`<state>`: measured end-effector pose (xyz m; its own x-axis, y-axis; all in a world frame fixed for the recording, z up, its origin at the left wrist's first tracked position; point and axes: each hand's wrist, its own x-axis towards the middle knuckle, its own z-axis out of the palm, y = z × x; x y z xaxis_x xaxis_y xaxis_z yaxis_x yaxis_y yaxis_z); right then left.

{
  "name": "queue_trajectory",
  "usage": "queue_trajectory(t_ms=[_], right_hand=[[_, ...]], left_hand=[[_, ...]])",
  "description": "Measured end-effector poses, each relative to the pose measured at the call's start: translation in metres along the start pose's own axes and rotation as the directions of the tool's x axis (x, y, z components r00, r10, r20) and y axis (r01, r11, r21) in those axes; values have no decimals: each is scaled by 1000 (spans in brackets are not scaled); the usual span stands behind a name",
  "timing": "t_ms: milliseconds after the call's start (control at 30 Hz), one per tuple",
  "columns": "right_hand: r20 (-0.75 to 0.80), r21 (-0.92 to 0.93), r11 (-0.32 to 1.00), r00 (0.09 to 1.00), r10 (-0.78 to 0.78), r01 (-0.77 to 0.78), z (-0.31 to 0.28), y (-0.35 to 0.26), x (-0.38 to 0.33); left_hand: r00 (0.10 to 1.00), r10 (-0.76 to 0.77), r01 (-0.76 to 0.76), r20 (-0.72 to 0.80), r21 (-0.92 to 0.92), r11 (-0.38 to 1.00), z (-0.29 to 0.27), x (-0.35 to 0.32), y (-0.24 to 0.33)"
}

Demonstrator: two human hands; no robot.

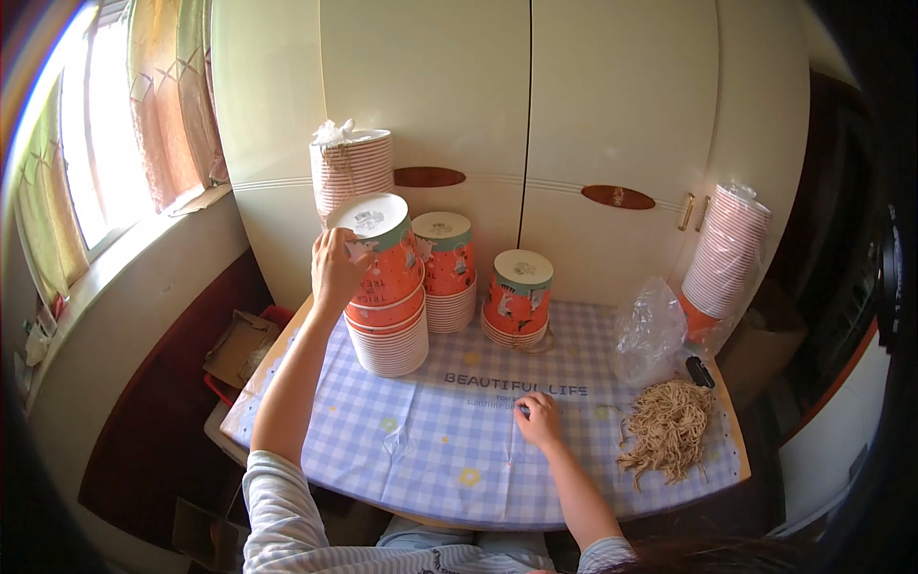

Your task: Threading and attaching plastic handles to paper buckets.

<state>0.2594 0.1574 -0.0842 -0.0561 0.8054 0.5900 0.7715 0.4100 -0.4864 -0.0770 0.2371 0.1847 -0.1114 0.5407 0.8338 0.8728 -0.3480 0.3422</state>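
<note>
Left hand [338, 272] at top orange bucket [392, 266], inverted on the front-left stack [388, 352]; fingers touching its side, can't tell if clamped. Right hand [541, 419] over tabletop [535, 483]; fingers curled, can't tell if gripping anything.

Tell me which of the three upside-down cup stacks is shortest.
The rightmost upside-down stack: only a few pale rims show below its orange side, while the middle stack and left stack rise on many more.
</note>
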Motion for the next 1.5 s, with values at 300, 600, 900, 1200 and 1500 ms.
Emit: queue_trajectory(t_ms=[300,600,900,1200,1500], right_hand=[[-5,-25,1000,1000,1,-1,0,-1,-1],[44,658,709,953,300,-254,2,2,0],[84,611,720,931,355,-330,-16,-1,-2],[-114,216,924,932,345,-316,-11,4,-1],[45,207,916,938,343,-344,-26,-28,6]], left_hand=[[788,565,-542,-246,159,825,-42,-31,40],[877,-35,481,479,-876,42,34,-135,51],[443,8,863,896,-424,-273,118,-219,26],[722,-121,692,682,-706,151,123,-237,37],[934,-82,344,348,-812,472,95,-227,47]])
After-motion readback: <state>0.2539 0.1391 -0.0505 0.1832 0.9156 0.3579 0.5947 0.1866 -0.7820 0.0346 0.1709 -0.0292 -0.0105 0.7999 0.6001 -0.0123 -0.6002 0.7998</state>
